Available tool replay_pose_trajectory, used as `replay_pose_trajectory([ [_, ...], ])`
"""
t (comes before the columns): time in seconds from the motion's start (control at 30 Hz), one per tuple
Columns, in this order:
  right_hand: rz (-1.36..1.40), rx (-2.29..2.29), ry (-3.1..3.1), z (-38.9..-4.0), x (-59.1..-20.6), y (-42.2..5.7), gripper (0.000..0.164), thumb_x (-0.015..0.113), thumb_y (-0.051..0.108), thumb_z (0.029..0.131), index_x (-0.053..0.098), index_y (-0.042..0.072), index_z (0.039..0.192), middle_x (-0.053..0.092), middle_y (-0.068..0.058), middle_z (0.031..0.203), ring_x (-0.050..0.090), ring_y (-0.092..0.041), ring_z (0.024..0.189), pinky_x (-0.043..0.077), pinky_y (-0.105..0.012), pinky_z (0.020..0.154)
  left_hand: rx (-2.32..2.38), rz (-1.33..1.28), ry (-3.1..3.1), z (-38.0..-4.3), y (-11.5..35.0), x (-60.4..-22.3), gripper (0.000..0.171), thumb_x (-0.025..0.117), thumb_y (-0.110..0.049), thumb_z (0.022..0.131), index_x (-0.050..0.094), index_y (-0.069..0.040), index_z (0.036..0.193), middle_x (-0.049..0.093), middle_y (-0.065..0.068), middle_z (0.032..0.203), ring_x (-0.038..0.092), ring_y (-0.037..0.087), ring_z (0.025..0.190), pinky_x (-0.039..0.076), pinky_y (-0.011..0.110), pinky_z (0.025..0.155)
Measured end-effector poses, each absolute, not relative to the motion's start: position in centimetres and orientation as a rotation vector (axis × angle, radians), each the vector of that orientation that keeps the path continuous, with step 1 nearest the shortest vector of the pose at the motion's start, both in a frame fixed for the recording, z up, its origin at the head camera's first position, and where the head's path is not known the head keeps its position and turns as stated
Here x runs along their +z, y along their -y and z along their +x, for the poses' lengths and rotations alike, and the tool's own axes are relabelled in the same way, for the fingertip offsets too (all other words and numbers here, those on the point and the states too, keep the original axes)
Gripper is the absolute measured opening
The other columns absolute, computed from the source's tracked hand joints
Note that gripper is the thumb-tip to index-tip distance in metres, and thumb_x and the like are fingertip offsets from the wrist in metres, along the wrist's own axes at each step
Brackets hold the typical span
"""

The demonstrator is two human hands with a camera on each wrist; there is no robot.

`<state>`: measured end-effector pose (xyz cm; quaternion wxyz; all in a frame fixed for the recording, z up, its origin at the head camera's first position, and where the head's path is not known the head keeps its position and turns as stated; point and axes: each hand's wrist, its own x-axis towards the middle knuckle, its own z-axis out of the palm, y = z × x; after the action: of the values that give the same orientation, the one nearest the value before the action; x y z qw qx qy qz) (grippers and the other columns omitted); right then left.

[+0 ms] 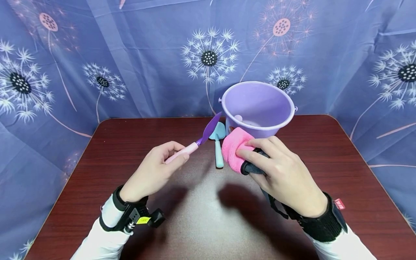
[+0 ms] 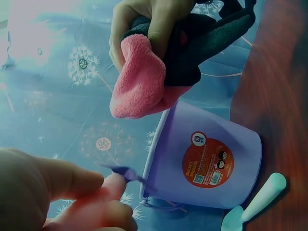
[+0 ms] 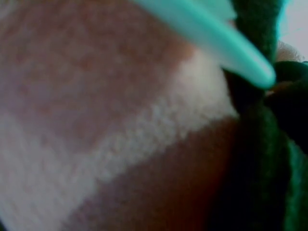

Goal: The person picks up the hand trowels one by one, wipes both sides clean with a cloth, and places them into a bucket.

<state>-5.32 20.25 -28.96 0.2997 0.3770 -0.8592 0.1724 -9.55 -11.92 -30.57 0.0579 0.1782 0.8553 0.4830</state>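
Observation:
My left hand (image 1: 156, 168) grips the pink handle of a purple toy shovel (image 1: 210, 128), its blade tilted up toward the bucket. In my right hand (image 1: 281, 171) is a bunched plush cloth (image 1: 236, 150), pink on one side and dark grey on the other; the left wrist view shows the cloth (image 2: 139, 82) hanging from the fingers. Just behind it stands a light purple bucket (image 1: 260, 131) with a round orange label (image 2: 208, 160). A mint-green toy shovel (image 1: 219, 153) lies on the table between my hands. The right wrist view is mostly blurred.
The dark red wooden table (image 1: 130, 135) has rounded far corners. Behind and beside it hangs a blue curtain (image 1: 156, 61) printed with dandelions. A small pale round thing (image 1: 238, 118) shows inside the bucket. Shadows of both hands fall on the tabletop.

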Motion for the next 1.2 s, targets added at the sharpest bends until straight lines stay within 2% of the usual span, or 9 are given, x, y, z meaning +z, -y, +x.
replay_pose_trajectory([
  [0.2,1.043,0.456,2.325,-5.2,-29.2,-20.2,0.032,0.073,0.015,0.093,0.073,0.016,0.125,0.065,-0.008,0.122,0.059,-0.031,0.110,0.055,-0.044,0.088,1.391,0.591,-2.556,-9.6,12.1,-30.6,0.012,0.068,-0.031,0.105,0.075,-0.022,0.102,0.049,-0.003,0.069,0.042,0.013,0.062,0.036,0.030,0.057],
  [0.33,1.082,0.458,2.324,-5.1,-29.5,-19.8,0.034,0.074,0.014,0.092,0.074,0.017,0.125,0.067,-0.006,0.122,0.059,-0.028,0.103,0.055,-0.040,0.080,1.352,0.638,-2.525,-9.5,12.1,-30.5,0.018,0.067,-0.039,0.106,0.077,-0.026,0.098,0.044,-0.005,0.065,0.040,0.011,0.061,0.035,0.030,0.056],
  [0.43,1.114,0.470,2.309,-5.1,-29.7,-19.3,0.033,0.069,0.013,0.092,0.073,0.019,0.125,0.066,-0.003,0.121,0.058,-0.026,0.099,0.054,-0.037,0.076,1.313,0.645,-2.513,-9.4,11.9,-30.3,0.019,0.067,-0.046,0.104,0.079,-0.032,0.098,0.040,-0.006,0.063,0.038,0.010,0.060,0.036,0.031,0.057],
  [0.57,1.174,0.483,2.275,-5.1,-30.1,-18.8,0.041,0.074,0.008,0.085,0.072,0.018,0.125,0.067,-0.004,0.121,0.058,-0.026,0.098,0.053,-0.036,0.080,1.259,0.654,-2.504,-9.1,11.7,-30.0,0.019,0.067,-0.054,0.102,0.080,-0.040,0.100,0.034,-0.009,0.060,0.035,0.010,0.060,0.036,0.032,0.057],
  [0.7,1.199,0.473,2.305,-5.1,-30.4,-18.6,0.054,0.081,0.005,0.077,0.071,0.016,0.129,0.067,-0.006,0.124,0.058,-0.028,0.102,0.052,-0.037,0.084,1.234,0.713,-2.472,-9.0,11.8,-30.1,0.019,0.067,-0.049,0.104,0.081,-0.037,0.105,0.033,-0.010,0.059,0.033,0.009,0.058,0.034,0.032,0.055],
  [0.83,1.148,0.462,2.333,-5.2,-30.6,-18.7,0.048,0.078,0.008,0.082,0.071,0.017,0.130,0.066,-0.006,0.125,0.057,-0.028,0.101,0.052,-0.038,0.082,1.213,0.751,-2.468,-9.0,11.9,-30.1,0.019,0.067,-0.043,0.105,0.082,-0.032,0.106,0.036,-0.011,0.059,0.035,0.008,0.059,0.036,0.031,0.056],
  [1.03,1.039,0.440,2.359,-5.7,-30.8,-19.1,0.034,0.074,0.016,0.094,0.072,0.016,0.128,0.066,-0.008,0.125,0.058,-0.028,0.102,0.055,-0.040,0.080,1.212,0.758,-2.465,-9.0,11.9,-30.2,0.016,0.067,-0.039,0.105,0.082,-0.032,0.108,0.038,-0.012,0.061,0.038,0.008,0.062,0.038,0.030,0.059],
  [1.2,0.934,0.422,2.394,-6.0,-30.8,-19.6,0.031,0.073,0.016,0.095,0.072,0.016,0.126,0.065,-0.007,0.124,0.059,-0.029,0.104,0.056,-0.042,0.077,1.208,0.749,-2.474,-9.0,12.0,-30.1,0.014,0.068,-0.034,0.104,0.082,-0.032,0.107,0.037,-0.011,0.060,0.036,0.007,0.059,0.035,0.029,0.055],
])
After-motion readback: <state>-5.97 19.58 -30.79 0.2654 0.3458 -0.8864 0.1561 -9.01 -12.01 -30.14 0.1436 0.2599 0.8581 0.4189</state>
